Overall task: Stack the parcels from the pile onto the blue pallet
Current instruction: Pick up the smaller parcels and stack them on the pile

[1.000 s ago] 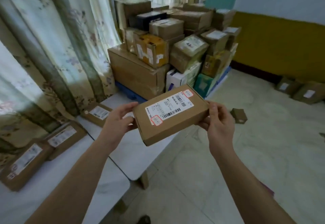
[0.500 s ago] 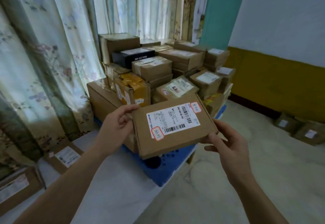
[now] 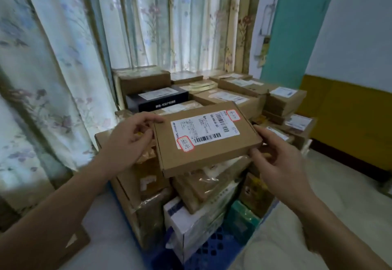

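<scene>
Hands first: your left hand [image 3: 129,140] pinches the left edge of a flat brown cardboard parcel [image 3: 206,140], thumb on the top near the far left corner, the other fingers curled under and hidden. Your right hand [image 3: 277,163] holds the right edge, fingers spread and bent along the near right corner, thumb lying beside the side wall. Both forearms reach in from the bottom corners, bare, and the two hands are apart with the parcel between them.

You hold one parcel, label up, tilted a little down toward you. It carries one white shipping label [image 3: 204,128] with barcodes and two small red-outlined stickers at opposite corners of that label.

The parcel hangs above the stacked parcels [image 3: 229,98] on the blue plastic pallet [image 3: 214,246], touching none that you can see. The stack holds well over ten boxes; an exact count is hidden by the parcel and your hands. Among them you can pick out one black box [image 3: 157,100], one white carton [image 3: 191,223] and one green packet [image 3: 241,221] low at the front; the others are brown cardboard.

Floral curtains [image 3: 63,57] hang behind the stack. One teal wall strip [image 3: 294,36] stands at right, beside a yellow lower wall [image 3: 347,117].
</scene>
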